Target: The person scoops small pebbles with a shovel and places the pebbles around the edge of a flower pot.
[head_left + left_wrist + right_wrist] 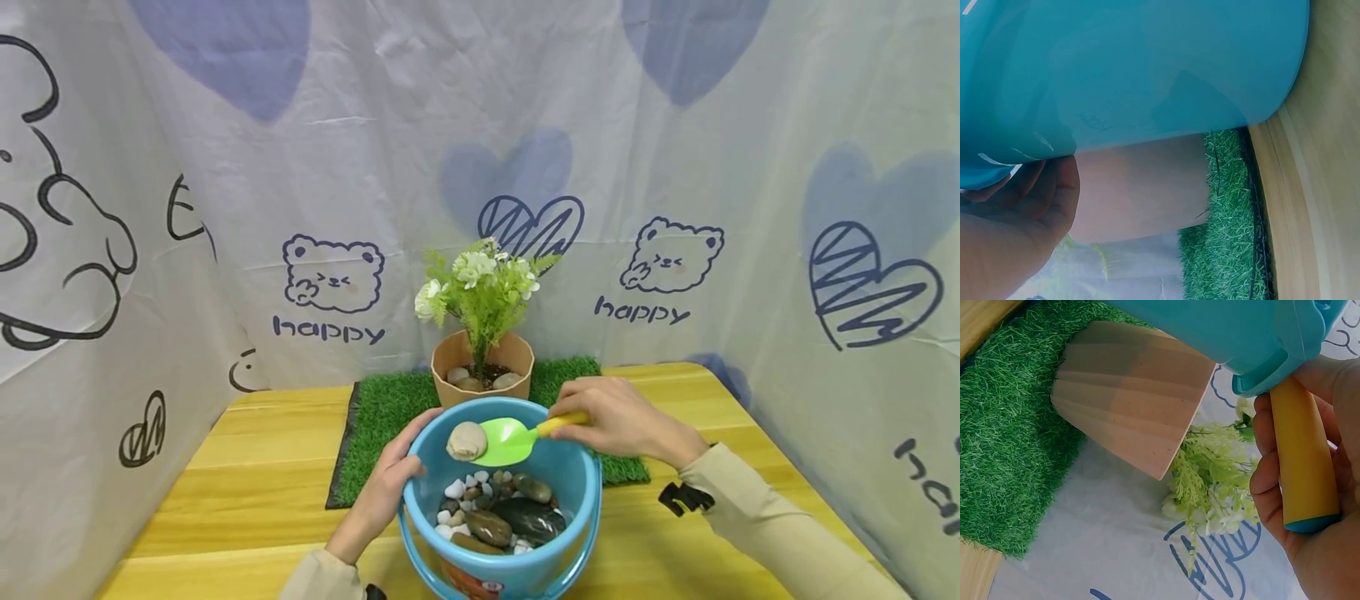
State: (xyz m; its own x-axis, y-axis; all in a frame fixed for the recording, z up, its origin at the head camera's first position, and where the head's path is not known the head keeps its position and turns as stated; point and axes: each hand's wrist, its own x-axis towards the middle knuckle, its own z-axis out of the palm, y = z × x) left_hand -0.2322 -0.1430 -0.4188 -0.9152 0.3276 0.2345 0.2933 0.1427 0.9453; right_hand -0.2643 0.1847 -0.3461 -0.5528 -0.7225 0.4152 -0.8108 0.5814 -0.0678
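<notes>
My right hand (615, 417) grips the yellow handle of a toy shovel (507, 443) with a bright green blade. At the blade's tip is a pale round stone (467, 441), above the opening of a blue bucket (589, 500). My left hand (390, 477) holds the bucket's rim on the left side, fingers on the outer wall in the left wrist view. Down in the bucket lie small white and brown pebbles (454, 489) and larger dark, glossy stones (528, 518). In the right wrist view the fingers wrap round the yellow handle (1305, 456); the blade is hidden there.
Behind the bucket stands a peach flowerpot (441, 375) with a white-flowered plant (480, 283) and several stones on its soil. Under the pot lies a green turf mat (390, 408) on a yellow wooden table (225, 483). Printed white cloth (450, 100) hangs behind and at both sides.
</notes>
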